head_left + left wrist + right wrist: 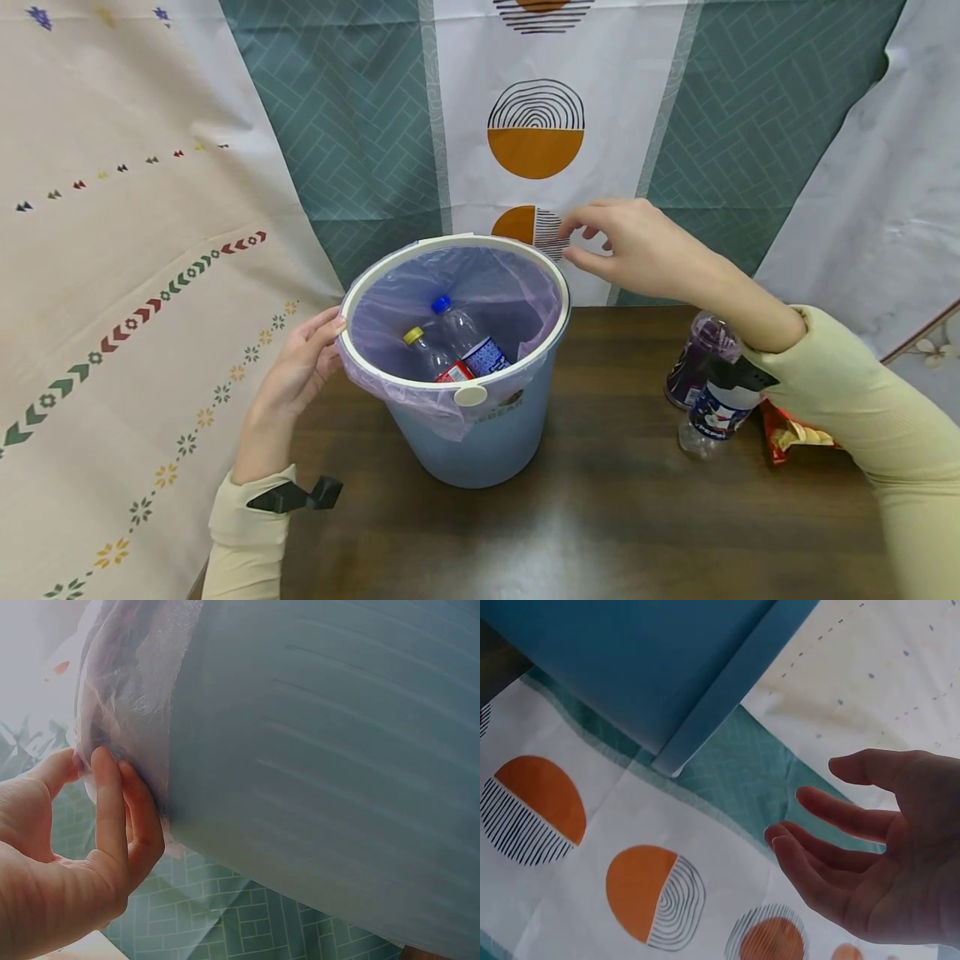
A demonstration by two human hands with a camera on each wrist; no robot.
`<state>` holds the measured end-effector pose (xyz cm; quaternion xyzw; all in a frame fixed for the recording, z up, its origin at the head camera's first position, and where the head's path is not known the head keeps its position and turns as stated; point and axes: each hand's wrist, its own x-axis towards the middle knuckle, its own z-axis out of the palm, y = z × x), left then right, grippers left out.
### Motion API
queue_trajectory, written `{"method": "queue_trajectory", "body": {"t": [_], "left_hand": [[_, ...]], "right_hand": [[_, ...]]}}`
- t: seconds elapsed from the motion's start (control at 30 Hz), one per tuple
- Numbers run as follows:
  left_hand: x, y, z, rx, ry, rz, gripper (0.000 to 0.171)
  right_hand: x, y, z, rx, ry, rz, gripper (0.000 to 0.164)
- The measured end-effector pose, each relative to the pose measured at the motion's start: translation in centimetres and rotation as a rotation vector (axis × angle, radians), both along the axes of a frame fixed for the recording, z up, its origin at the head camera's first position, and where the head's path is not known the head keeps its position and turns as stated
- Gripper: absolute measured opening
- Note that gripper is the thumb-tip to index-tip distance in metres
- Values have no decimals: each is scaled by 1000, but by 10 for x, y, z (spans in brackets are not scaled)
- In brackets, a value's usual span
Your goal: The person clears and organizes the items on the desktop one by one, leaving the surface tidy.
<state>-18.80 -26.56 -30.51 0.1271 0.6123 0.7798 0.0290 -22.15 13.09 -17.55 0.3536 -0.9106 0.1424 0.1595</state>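
Observation:
A blue trash can (480, 450) stands on the table, lined with a pale purple bag (405, 287) folded over its white rim. Inside lie two clear plastic bottles: one has a blue cap (442, 304), the other a yellow cap (413, 335). My left hand (303, 354) holds the rim at its left side, thumb on top and fingers against the bag-covered outside, as the left wrist view also shows. Just beyond the rim at the right, my right hand (630, 246) hovers in the air. Its fingers (847, 817) are loosely bent with nothing between them.
At the right of the dark wooden table (600, 517) stand a clear bottle with a blue label (716, 417) and a dark purple container (686, 371). A red snack bag (780, 433) lies partly behind the right sleeve. Patterned cloth (360, 142) hangs behind the table.

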Motion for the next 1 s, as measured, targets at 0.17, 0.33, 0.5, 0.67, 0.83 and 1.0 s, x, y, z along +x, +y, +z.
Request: {"method": "queue_trajectory", "body": {"t": [0.17, 0.33, 0.5, 0.67, 0.83, 1.0], "left_hand": [[1, 1, 2, -16, -7, 18, 26], [1, 1, 3, 3, -1, 2, 26], [2, 1, 4, -19, -15, 21, 26], [2, 1, 5, -44, -14, 23, 25], [2, 1, 5, -35, -11, 8, 24], [3, 1, 4, -35, -10, 10, 24]], "right_hand": [[0, 11, 1, 9, -33, -40, 22], [-3, 26, 0, 41, -61, -78, 24], [-6, 42, -4, 66, -86, -108, 25], [-9, 61, -11, 88, -115, -137, 26], [-12, 79, -19, 95, -150, -172, 27], [-13, 92, -26, 87, -203, -189, 27]]}}
